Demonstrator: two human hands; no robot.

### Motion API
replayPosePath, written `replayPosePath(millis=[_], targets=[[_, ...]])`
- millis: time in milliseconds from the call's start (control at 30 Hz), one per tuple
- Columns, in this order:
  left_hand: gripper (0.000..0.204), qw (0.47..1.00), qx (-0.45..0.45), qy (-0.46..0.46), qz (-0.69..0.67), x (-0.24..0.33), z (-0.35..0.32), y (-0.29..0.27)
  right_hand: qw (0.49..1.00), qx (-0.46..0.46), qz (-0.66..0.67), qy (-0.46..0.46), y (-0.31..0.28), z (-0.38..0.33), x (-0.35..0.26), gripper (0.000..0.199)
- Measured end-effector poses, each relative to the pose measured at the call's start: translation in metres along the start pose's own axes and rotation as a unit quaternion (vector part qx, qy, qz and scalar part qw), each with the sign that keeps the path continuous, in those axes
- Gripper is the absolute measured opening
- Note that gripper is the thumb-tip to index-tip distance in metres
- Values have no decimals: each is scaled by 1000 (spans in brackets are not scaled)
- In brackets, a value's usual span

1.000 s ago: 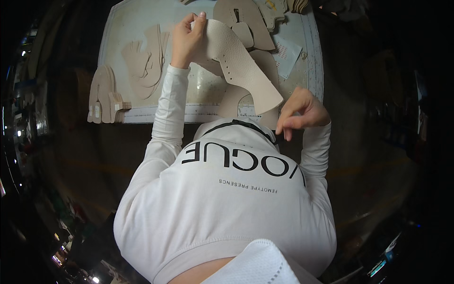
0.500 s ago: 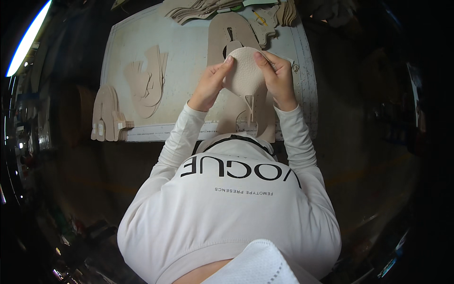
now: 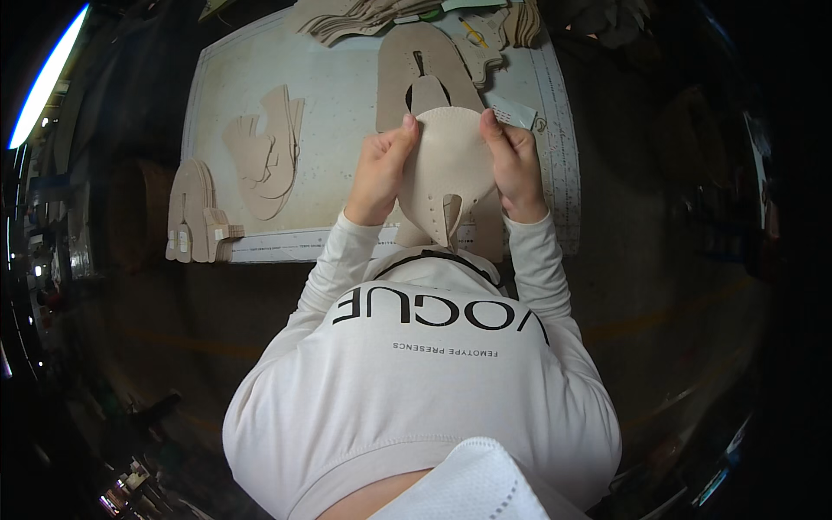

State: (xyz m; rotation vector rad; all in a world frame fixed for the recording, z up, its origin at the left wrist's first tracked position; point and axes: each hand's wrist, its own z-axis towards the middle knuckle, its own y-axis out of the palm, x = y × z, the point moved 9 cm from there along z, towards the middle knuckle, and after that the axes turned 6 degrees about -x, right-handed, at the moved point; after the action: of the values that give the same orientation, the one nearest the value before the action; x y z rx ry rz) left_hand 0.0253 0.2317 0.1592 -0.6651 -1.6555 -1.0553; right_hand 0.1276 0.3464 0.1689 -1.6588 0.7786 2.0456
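The left hand (image 3: 379, 173) and the right hand (image 3: 520, 169), two in all, grasped one beige leather piece (image 3: 446, 152) by its opposite side edges, thumbs toward its far end and the other fingers curled (mostly hidden from above). The piece lay between them, its rounded end away from the person and its narrow, folded end, dotted with small holes, toward the white shirt (image 3: 425, 381).

Past it, one long slotted piece (image 3: 394, 74) rested on the one bench (image 3: 334, 147), partly covered from view. One bundle of cut pieces (image 3: 199, 186) lay at the left near corner, and several loose pieces (image 3: 276, 160) overlapped near it, too tangled to count. One fanned pile (image 3: 355, 22) lay along the far edge. One yellow object (image 3: 475, 33) sat on a stack (image 3: 485, 62) to its right, and one pale sheet (image 3: 516, 113) lay near the right hand.
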Motion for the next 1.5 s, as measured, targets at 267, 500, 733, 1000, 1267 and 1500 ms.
replayPosePath(millis=[267,500,733,1000,1267,1500], targets=[[43,999,16,29,26,3,1,-1,999,16,21,30,-4,-2,12,52],[42,998,17,33,45,0,5,-1,999,28,27,36,-9,-4,12,53],[38,996,5,-66,-65,-5,10,1,999,9,-38,-32,-12,7,-7,51],[26,980,-162,43,111,17,35,27,894,68,-403,-185,1,1,-42,41],[18,962,-122,42,240,15,51,20,917,-36,-315,-240,17,16,-57,20],[18,955,-163,-54,241,2,36,25,873,87,-417,-239,3,27,-74,23]])
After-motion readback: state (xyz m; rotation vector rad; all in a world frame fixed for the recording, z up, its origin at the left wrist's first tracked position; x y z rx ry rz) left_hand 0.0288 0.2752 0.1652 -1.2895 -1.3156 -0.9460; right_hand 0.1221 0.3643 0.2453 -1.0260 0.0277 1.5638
